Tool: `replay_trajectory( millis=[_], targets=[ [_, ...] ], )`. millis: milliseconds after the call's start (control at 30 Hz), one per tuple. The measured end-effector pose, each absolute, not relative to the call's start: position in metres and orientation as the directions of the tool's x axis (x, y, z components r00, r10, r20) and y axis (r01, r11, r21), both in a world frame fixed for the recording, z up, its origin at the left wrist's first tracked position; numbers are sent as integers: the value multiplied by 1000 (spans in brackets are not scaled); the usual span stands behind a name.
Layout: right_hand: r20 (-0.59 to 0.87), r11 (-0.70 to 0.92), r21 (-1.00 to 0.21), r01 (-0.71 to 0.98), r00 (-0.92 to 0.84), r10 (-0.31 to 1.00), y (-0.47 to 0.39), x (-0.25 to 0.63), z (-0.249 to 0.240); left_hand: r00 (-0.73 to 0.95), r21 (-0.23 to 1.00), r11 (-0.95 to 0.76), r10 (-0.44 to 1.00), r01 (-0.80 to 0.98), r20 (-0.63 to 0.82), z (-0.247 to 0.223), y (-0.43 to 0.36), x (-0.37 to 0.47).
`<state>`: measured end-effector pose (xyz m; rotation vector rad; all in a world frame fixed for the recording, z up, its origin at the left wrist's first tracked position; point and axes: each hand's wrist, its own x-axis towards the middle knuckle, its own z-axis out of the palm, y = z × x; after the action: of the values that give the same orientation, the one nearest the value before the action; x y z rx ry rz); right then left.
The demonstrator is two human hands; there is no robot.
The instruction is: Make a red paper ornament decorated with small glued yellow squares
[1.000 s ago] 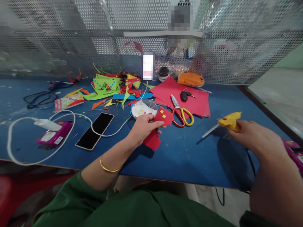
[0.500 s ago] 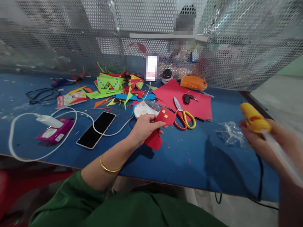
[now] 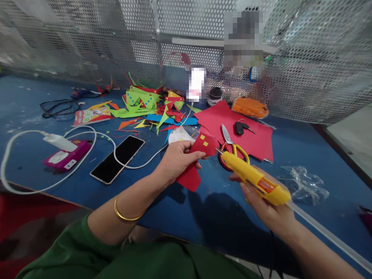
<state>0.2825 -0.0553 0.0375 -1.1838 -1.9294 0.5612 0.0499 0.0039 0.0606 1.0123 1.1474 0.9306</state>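
Observation:
A red paper cut-out (image 3: pixel 190 176) with small yellow squares on it is pinched in my left hand (image 3: pixel 180 159), held just above the blue table. My right hand (image 3: pixel 261 201) is wrapped round a yellow glue gun (image 3: pixel 252 176), with a long clear glue stick (image 3: pixel 328 232) coming out of its back. The gun's metal tip points left, close to the right edge of the red paper. Scissors (image 3: pixel 228 135) with red and yellow handles lie behind the gun, which partly covers them.
Red sheets (image 3: pixel 258 141) bear keys (image 3: pixel 240 128). Green and red cut-outs (image 3: pixel 141 99), a white plate (image 3: pixel 178 135), a dark phone (image 3: pixel 117 159), a purple power strip (image 3: pixel 68 155) with a white cable, an orange packet (image 3: pixel 250 107) and clear plastic (image 3: pixel 305 184) lie around. Mesh (image 3: pixel 101 46) stands behind.
My right hand has brought the glue gun left from the far right, to beside the red paper. My left hand still holds the paper. The camera view has shifted a little.

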Motion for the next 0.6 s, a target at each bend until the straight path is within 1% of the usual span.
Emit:
replay_trajectory(
  millis=[67,133,300,467,600],
  targets=[
    [430,518,-638,570,-294,854,-58,285,35,160,959,278,950,-53,-267,60,4,51],
    [440,542,-602,586,-323,838,-59,284,35,167,962,273,950,-29,-265,59,3,52],
    [409,538,-598,594,-351,842,-59,279,37,179,966,257,951,-12,-251,58,2,54],
    [421,552,-555,622,-361,832,-59,279,36,190,971,238,953,2,-235,59,1,54],
    [417,542,-556,630,-353,837,-59,278,36,173,971,237,957,-1,-233,60,1,55]
  ],
)
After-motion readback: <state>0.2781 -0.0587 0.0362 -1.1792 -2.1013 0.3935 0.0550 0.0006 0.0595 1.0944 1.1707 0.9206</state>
